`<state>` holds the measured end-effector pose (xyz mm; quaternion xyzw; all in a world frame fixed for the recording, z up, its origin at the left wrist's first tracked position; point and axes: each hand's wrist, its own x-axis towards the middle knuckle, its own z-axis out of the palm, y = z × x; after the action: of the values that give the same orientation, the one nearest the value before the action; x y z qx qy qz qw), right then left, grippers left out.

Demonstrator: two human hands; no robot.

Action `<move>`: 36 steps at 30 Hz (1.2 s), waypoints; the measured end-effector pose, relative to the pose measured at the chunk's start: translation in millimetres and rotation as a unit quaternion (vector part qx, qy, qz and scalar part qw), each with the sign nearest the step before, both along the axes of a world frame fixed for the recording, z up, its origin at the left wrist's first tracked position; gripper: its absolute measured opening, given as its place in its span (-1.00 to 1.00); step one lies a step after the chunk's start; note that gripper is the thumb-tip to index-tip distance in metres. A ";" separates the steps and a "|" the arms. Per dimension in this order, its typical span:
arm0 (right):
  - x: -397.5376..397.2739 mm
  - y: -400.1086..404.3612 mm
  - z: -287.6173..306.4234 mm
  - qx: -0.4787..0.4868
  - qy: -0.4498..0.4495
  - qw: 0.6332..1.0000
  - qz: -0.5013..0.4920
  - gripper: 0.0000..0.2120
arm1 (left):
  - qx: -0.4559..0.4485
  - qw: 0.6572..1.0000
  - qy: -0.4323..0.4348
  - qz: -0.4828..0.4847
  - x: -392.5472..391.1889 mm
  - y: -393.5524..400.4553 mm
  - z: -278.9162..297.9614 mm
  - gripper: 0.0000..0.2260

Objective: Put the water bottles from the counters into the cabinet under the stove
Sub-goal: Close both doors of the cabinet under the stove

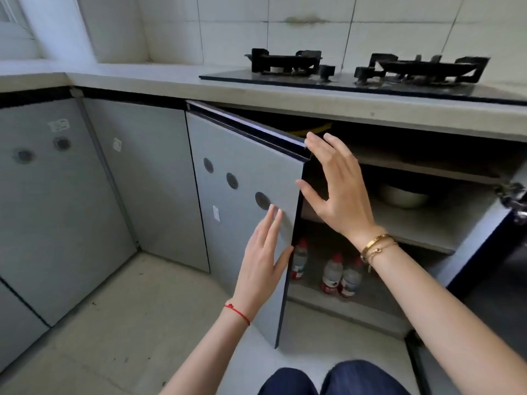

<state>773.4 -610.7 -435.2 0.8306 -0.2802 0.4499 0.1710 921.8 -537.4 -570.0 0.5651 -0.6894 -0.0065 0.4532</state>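
Note:
Three water bottles (pixel 332 273) with red caps and red labels stand upright on the bottom shelf of the cabinet under the stove (pixel 356 306). The left grey cabinet door (pixel 242 195) stands half open. My left hand (pixel 263 259) lies flat against the door's front face, fingers straight, holding nothing. My right hand (pixel 335 183) is spread open just past the door's free edge, fingertips near its top corner, in front of the cabinet's dark inside. Neither hand holds a bottle.
A black two-burner gas stove (pixel 368 71) sits on the pale counter (pixel 142 78) above. A metal bowl (pixel 403 195) rests on the cabinet's middle shelf. The right door (pixel 484 243) hangs open at the right. Closed grey cabinet doors (pixel 71 195) run to the left. My knees (pixel 333 379) are at the bottom.

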 end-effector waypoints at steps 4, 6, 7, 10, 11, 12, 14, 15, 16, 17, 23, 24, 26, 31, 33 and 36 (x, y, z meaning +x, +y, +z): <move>-24.7 -40.3 2.5 0.012 0.008 0.997 -0.078 -0.45 | 0.015 0.998 -0.053 -0.024 -22.2 -46.7 4.4 -0.39; -32.3 -59.9 5.0 0.004 0.027 0.993 -0.114 -0.45 | 0.030 0.998 -0.056 -0.023 -31.7 -69.1 6.5 -0.40; -34.9 -68.6 6.5 -0.002 0.040 0.990 -0.134 -0.45 | 0.037 0.997 -0.058 -0.022 -35.9 -78.3 7.3 -0.40; -39.8 -90.1 10.5 -0.024 0.081 0.976 -0.199 -0.44 | 0.053 0.996 -0.069 -0.012 -44.8 -99.5 7.7 -0.40; -40.8 -95.8 11.3 -0.028 0.089 0.972 -0.217 -0.44 | 0.057 0.996 -0.072 -0.009 -46.7 -104.8 7.3 -0.40; -41.5 -101.2 11.5 -0.031 0.094 0.968 -0.232 -0.44 | 0.061 0.995 -0.075 -0.006 -48.2 -109.7 7.2 -0.40; -42.1 -110.7 10.0 -0.035 0.092 0.964 -0.247 -0.42 | 0.065 0.995 -0.079 0.000 -50.4 -119.5 7.1 -0.40; -42.1 -115.1 8.5 -0.038 0.088 0.964 -0.250 -0.42 | 0.066 0.995 -0.079 0.002 -51.4 -124.2 6.9 -0.41; -42.0 -119.1 6.6 -0.043 0.081 0.964 -0.250 -0.41 | 0.068 0.995 -0.080 0.003 -52.4 -128.3 6.7 -0.41; -41.4 -123.0 4.4 -0.050 0.074 0.964 -0.251 -0.40 | 0.070 0.994 -0.081 0.005 -53.5 -131.9 6.2 -0.41; -39.4 -139.3 -5.7 -0.093 0.043 0.961 -0.256 -0.40 | 0.052 0.993 -0.101 0.032 -52.7 -147.8 -4.4 -0.44; -40.6 -140.4 -5.6 -0.095 0.044 0.962 -0.251 -0.41 | 0.049 0.992 -0.108 0.036 -51.3 -148.1 -5.7 -0.44; -43.5 -143.0 -3.8 -0.091 0.046 0.966 -0.239 -0.41 | 0.054 0.991 -0.114 0.036 -49.8 -147.4 -4.6 -0.45; -45.8 -140.1 1.2 -0.072 0.047 0.971 -0.223 -0.43 | 0.085 0.989 -0.117 0.011 -45.7 -136.6 9.0 -0.43; -45.7 -137.3 2.3 -0.065 0.047 0.973 -0.218 -0.43 | 0.089 0.990 -0.106 0.005 -44.7 -131.9 13.4 -0.44; -47.3 -132.5 1.4 -0.056 0.033 0.974 -0.216 -0.42 | 0.076 0.994 -0.084 -0.007 -44.2 -127.4 16.4 -0.45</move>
<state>726.1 -743.2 -433.7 0.7537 -0.4218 0.3896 0.3198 877.6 -664.7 -553.7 0.5919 -0.7262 -0.0144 0.3493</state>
